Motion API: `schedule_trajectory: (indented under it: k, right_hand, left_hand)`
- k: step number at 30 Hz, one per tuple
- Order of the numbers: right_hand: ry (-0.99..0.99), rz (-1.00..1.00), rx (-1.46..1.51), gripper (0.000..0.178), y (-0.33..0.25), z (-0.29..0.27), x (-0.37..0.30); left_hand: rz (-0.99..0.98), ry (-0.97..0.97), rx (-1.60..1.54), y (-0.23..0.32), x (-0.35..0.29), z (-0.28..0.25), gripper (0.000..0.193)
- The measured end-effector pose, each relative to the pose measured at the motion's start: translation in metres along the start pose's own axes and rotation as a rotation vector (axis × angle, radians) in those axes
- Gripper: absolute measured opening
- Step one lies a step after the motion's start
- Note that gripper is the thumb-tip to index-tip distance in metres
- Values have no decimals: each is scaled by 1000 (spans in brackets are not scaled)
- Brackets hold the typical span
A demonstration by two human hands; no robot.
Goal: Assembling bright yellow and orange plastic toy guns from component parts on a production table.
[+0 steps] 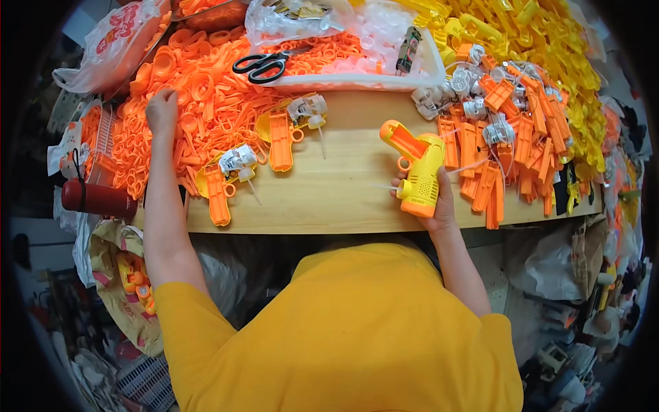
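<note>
On the right, my right hand (445,206) is wrapped round a yellow-and-orange toy gun (422,180), its orange handle pointing up and left. A thin clear tube sticks out of its left side. At the far left my left hand (163,108) is over a heap of loose orange plastic parts (199,113), its fingers drawn together. Whatever they may hold is too small to make out. Between my hands lie two part-built units, a nearer one (218,196) and a farther one (281,141), each with an orange handle, a white mechanism and a thin tube.
Right of the toy gun, orange handles with white mechanisms (504,130) are piled up, yellow shells (549,41) behind them. Black scissors (264,66) rest at a white tray (343,84). A dark red flask (99,199) lies at the left edge. A bag (113,275) of orange pieces stands below.
</note>
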State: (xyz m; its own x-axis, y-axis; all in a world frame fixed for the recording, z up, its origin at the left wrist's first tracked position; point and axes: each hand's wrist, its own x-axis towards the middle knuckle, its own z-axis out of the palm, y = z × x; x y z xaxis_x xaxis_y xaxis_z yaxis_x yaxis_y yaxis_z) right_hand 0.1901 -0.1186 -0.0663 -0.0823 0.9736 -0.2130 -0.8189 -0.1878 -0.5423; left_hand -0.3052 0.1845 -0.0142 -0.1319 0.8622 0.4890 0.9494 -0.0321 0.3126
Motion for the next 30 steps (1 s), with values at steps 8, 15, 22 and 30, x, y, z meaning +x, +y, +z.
schedule_trajectory:
  k: [8, 15, 22, 30]
  right_hand:
    - [65, -20, -77, 66, -4, 7, -1]
    - [108, -28, -65, 63, -1, 8, -3]
    - [131, -24, -112, 64, 0, 4, -3]
    - [70, -30, -171, 60, 3, 4, -4]
  left_hand:
    - [-55, 157, -734, 88, -50, -40, 18]
    - [-429, -740, -1489, 203, -166, -38, 19]
    - [-397, -906, -1405, 218, -179, -33, 21]
    - [-547, -335, -1475, 156, -104, -27, 28]
